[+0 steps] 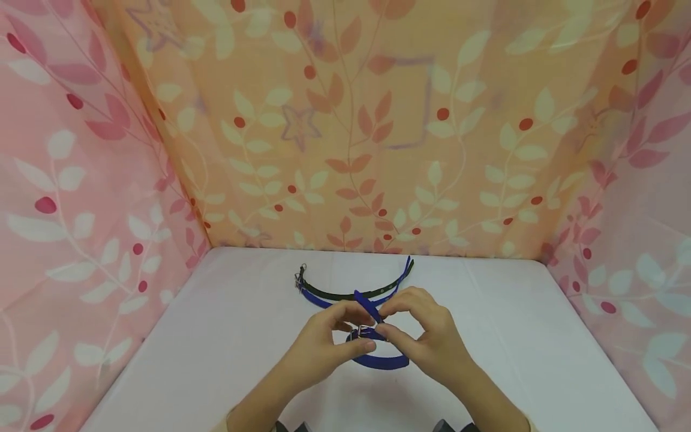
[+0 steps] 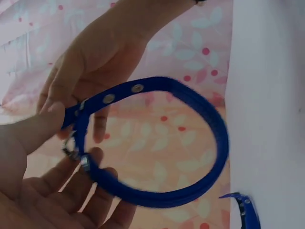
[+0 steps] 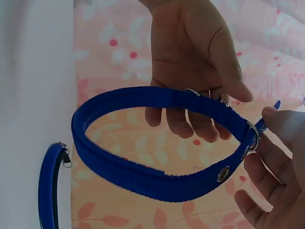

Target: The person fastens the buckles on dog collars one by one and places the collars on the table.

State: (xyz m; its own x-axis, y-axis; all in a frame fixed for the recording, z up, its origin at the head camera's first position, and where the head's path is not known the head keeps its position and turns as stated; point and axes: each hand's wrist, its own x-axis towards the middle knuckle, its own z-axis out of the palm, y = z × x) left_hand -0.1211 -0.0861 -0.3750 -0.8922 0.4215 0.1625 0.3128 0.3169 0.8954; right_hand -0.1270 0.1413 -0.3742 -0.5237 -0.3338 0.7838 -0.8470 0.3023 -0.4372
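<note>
A blue dog collar [image 1: 383, 362] with a metal buckle and a row of eyelets is held up over the white table, bent into a loop. My left hand [image 1: 318, 345] holds it near the buckle, thumb in front and fingers behind. My right hand [image 1: 432, 333] pinches the strap's pointed end, which sticks up past the buckle. In the right wrist view the collar [image 3: 128, 176] shows its strap end passed through the metal frame. An eyelet [image 3: 223, 174] sits just below that frame. The left wrist view shows the loop of the collar [image 2: 221, 138] from the other side.
Behind the hands, a black strap [image 1: 335, 296] and a blue strap [image 1: 315, 299] lie curved together on the white table [image 1: 216, 336]. Their metal fittings are at the left, their tips at the right. Leaf-patterned cloth walls [image 1: 351, 132] close off the back and both sides.
</note>
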